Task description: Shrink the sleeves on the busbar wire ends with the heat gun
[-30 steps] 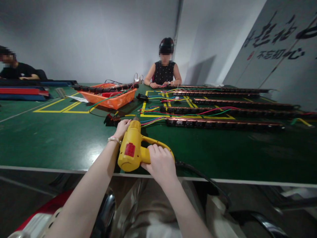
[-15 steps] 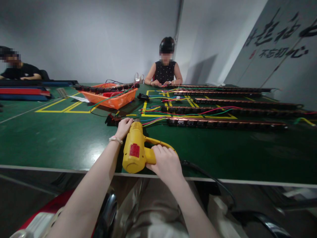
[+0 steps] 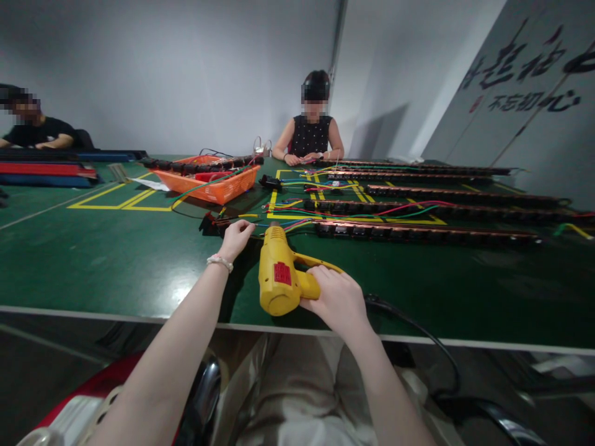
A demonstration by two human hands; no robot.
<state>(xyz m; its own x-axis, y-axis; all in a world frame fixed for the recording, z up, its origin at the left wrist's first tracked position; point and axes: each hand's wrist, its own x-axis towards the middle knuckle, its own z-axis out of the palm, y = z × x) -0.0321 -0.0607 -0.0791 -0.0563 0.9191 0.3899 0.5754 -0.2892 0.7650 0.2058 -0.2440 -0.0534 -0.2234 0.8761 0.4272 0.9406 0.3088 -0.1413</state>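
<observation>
My right hand point(image 3: 337, 298) is wrapped round the handle of a yellow heat gun point(image 3: 279, 272), whose nozzle points away from me at the coloured wires point(image 3: 297, 227). Those wires run to the nearest long black and copper bar point(image 3: 418, 234). With fingers pinched, my left hand point(image 3: 236, 238) is at the left ends of the wires, left of the nozzle; it seems to grip a thin wire, though the fingers partly hide it. Just beyond that hand lies a small black part with red and black leads point(image 3: 212, 224).
An orange basket point(image 3: 218, 191) holding another bar stands beyond my left hand. Several more bars point(image 3: 465, 193) lie at the right on the green table point(image 3: 116, 266). One person point(image 3: 312, 133) sits opposite, another point(image 3: 46, 131) at far left. The gun's cable point(image 3: 418, 328) hangs over the table edge.
The heat gun in my right hand has moved right, away from my left hand. My left hand has shifted only slightly and stays pinched.
</observation>
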